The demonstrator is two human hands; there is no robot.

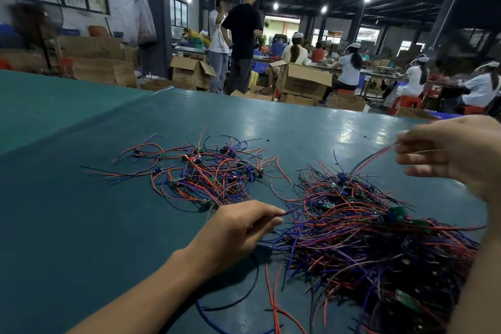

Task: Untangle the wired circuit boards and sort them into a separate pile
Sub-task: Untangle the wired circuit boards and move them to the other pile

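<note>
Closest to me, the big tangle of wired circuit boards (366,241) sprawls over the green table (81,211) at lower right. My left hand (238,228) pinches a purple wire (288,211) at its edge; my right hand (455,154), blurred, pinches a red wire (376,156) running up from it. A looser pile (211,171) lies beyond, to the left

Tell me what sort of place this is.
Probably an electronics assembly workshop: seated workers in rows at benches, open cardboard boxes on the floor, and piles of wired circuit boards on a green table.
</note>
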